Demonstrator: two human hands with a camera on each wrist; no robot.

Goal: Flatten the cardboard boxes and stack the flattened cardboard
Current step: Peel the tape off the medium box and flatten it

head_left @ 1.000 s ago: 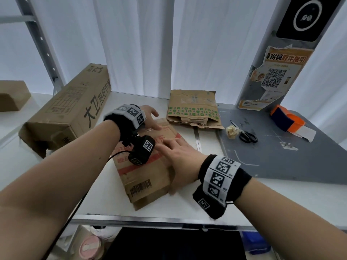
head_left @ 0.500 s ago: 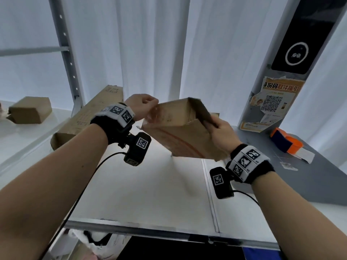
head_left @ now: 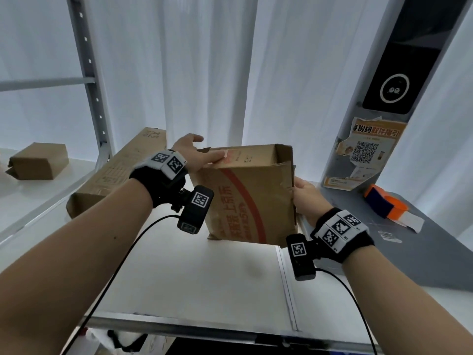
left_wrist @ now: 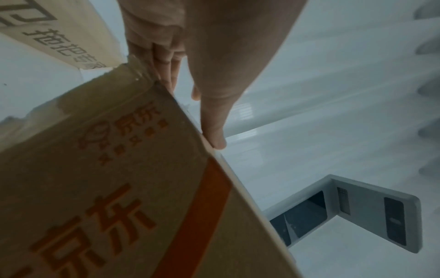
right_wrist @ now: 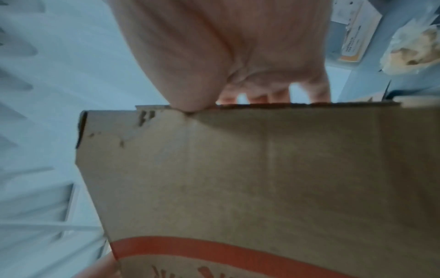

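Since a second ago we've lifted the box (head_left: 252,193) off the counter (head_left: 194,278); it's now held in the air at 12 o'clock, open end up. Left hand (head_left: 192,155) pinches the top-left edge, right hand (head_left: 305,198) grips the right wall. Light, stiff panels, torn rim: take it at the corner creases to collapse it.

The head camera is looking forward and slightly down from above the forearms, taking in the white table (head_left: 192,278), the curtain at twelve o'clock and the grey pillar (head_left: 399,98) at two o'clock. The left wrist camera is sitting very near the left hand (left_wrist: 202,62), looking along its fingers from under the wrist, with the box (left_wrist: 107,178) filling seven o'clock. The right wrist camera is looking along the right hand (right_wrist: 226,56) just as closely, the box (right_wrist: 262,178) filling six o'clock. All three views are sharing the box (head_left: 250,196) and the curtain behind it.
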